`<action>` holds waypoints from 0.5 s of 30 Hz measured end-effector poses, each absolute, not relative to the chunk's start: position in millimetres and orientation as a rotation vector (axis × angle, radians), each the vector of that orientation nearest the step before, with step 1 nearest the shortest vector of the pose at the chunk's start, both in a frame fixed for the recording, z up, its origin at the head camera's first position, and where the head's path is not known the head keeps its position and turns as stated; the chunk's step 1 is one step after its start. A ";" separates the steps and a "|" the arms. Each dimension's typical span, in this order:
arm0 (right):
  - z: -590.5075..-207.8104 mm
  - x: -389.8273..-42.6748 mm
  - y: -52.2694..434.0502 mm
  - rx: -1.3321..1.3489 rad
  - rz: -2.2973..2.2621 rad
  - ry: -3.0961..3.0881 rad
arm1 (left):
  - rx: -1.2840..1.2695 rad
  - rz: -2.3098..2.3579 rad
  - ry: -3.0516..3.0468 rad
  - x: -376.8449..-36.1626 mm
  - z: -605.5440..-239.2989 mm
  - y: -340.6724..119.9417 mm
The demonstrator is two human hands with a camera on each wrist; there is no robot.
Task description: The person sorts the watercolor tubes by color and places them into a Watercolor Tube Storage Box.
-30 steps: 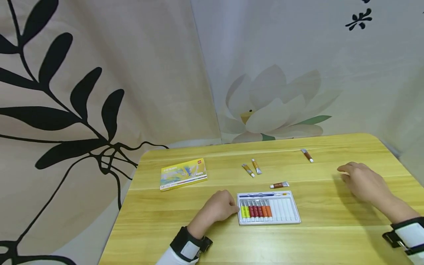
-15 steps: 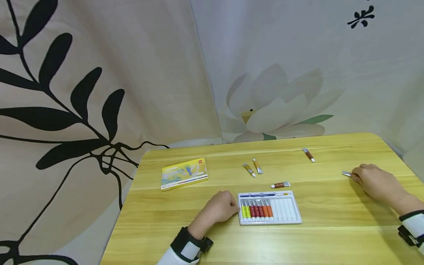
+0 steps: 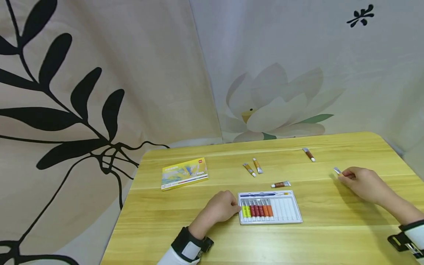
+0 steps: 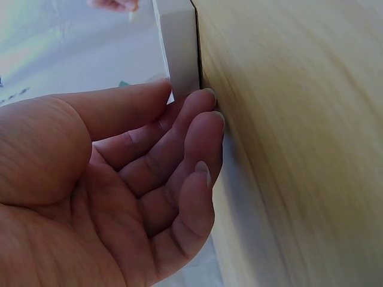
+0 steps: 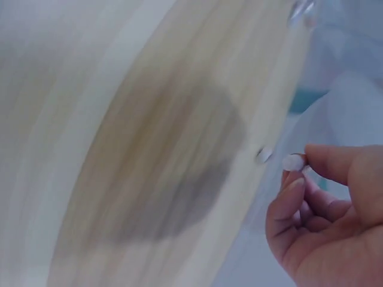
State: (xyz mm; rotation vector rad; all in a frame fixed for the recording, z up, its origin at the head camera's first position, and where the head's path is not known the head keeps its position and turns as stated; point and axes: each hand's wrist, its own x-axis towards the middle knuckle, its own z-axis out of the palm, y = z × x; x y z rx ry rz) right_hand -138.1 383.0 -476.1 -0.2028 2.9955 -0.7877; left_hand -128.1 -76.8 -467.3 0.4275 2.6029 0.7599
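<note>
My left hand [image 3: 222, 207] pinches the left edge of a white plastic paint tray [image 3: 288, 223] between thumb and fingers. In the left wrist view its thumb tip lies against the tray's corner [image 4: 179, 57]. Yellow, dark red and orange paint tubes [image 3: 256, 211] fill the tray's left slots; a blue-handled brush [image 3: 261, 195] lies along its top. Out to the right, my right hand [image 3: 366, 184] holds a small paint tube [image 3: 337, 170] just above the table. The right wrist view shows that tube's white cap [image 5: 293, 162] by the thumb and index fingertips; its colour is mostly hidden.
A brown tube [image 3: 281, 184] lies just behind the tray, and two ochre tubes [image 3: 249, 169] [image 3: 257, 166] lie farther back. Another dark brown tube [image 3: 308, 154] sits near the far edge. A yellow paint box [image 3: 184, 174] rests at the table's back left.
My right hand has picked a paint tube up off the table and shifted slightly left with it. The left hand has stayed at the tray's edge.
</note>
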 end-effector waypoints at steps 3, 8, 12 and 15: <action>-466.7 -130.5 357.5 -0.146 -0.895 2.941 | 0.424 0.758 2.605 -127.7 -468.1 -77.0; -456.8 -115.3 311.4 -0.133 -1.052 2.850 | 0.414 0.767 2.596 -126.9 -467.5 -76.8; -453.4 -105.3 279.5 -0.124 -1.155 2.777 | 0.418 0.771 2.589 -127.0 -466.6 -76.2; -453.5 -100.4 258.5 -0.122 -1.225 2.717 | 0.414 0.776 2.586 -127.1 -467.2 -75.8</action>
